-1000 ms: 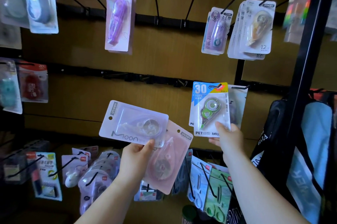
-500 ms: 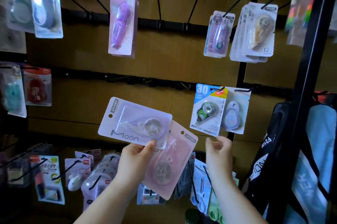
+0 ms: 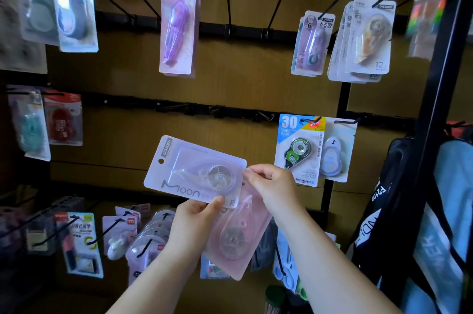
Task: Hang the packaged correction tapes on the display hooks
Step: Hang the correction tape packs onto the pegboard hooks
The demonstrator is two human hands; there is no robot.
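- the left hand is showing bare, with the left forearm uncovered down to the picture's lower edge.
- the right hand is likewise showing bare, the right forearm uncovered as far as it is showing.
- the fingers are looking slim and plain; the nails are blurring too much to tell.

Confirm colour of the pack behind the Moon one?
Pink pack, translucent; head view.

lilac Moon pack, pink pack, blue-and-yellow carded green tape, brown board
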